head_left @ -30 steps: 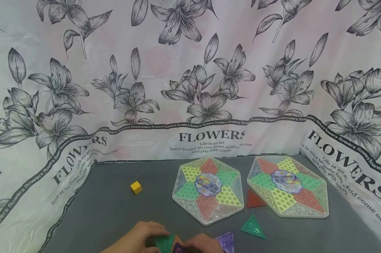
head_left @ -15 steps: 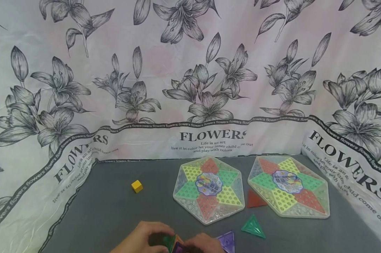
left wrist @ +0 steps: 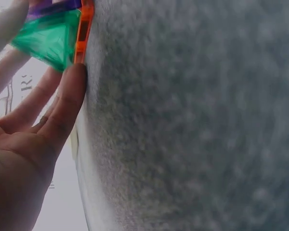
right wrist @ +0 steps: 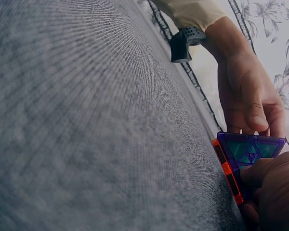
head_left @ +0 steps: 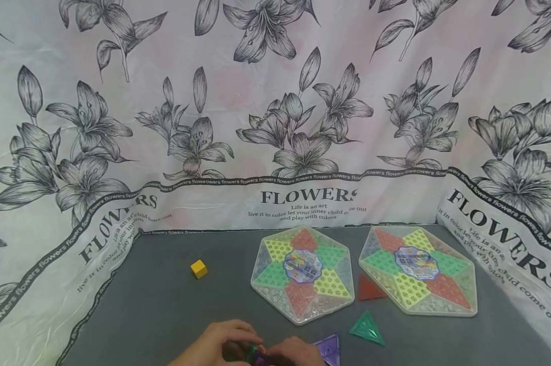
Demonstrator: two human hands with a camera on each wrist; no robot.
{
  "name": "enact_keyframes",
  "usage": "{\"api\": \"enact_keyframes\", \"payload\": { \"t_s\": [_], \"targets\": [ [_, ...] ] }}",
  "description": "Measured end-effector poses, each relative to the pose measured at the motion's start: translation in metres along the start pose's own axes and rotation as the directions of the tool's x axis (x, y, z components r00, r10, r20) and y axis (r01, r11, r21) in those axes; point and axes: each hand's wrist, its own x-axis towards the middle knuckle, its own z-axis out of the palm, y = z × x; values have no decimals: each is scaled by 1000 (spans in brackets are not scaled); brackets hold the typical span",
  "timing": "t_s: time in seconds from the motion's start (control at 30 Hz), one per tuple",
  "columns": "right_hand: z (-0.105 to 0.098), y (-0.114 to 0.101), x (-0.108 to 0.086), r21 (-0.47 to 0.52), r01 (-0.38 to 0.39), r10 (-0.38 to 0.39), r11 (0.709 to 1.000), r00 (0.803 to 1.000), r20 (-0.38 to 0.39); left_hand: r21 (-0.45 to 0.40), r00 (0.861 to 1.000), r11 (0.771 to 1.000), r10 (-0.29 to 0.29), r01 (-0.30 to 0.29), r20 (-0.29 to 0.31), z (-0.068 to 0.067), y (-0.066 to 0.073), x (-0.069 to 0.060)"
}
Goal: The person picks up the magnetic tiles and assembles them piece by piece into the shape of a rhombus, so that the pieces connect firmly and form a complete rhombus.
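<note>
Near the bottom edge of the head view, both hands meet at a small cluster of magnetic tiles. My left hand (head_left: 225,340) holds its left side, with fingers and thumb about a green triangular tile (left wrist: 53,38). An orange tile (left wrist: 84,29) is joined at its edge, lying against the table. A purple tile (right wrist: 253,156) leans on the side nearest my right hand (head_left: 298,352), whose thumb presses its face while the other fingers curl below. Much of the cluster is hidden by the hands. Just right of them lies a loose purple tile (head_left: 328,349).
A green triangular tile (head_left: 368,328) lies to the right. Two hexagonal Chinese checkers boxes (head_left: 301,274) lie farther back, the right one overlapping a red tile (head_left: 369,290). A yellow cube (head_left: 199,269) sits at the left. Floral cloth (head_left: 302,152) encloses the grey table (head_left: 165,305).
My left hand has shifted slightly right, toward my right hand, and its fingers have closed farther over the green tile, which shows less now. My right hand has barely moved.
</note>
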Motion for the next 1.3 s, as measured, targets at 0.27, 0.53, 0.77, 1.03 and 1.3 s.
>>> {"api": "enact_keyframes", "payload": {
  "t_s": [0.27,0.53,0.77,1.03,1.3],
  "targets": [
    [0,1,-1,7,-32,32,999,999,21,96,997,995,47,-41,-56,5,-64,2],
    [0,-4,-3,44,-87,87,995,996,4,279,969,960,78,-10,-232,17,-24,0],
    [-6,-4,1,34,-58,55,998,996,73,353,976,933,12,68,-219,14,-67,2],
    [-9,-1,0,44,-33,28,998,995,97,343,976,934,-21,97,-217,11,-76,2],
    [-11,2,2,75,-8,-4,997,988,154,215,967,974,-10,66,-254,9,-46,-1]
  ]
}}
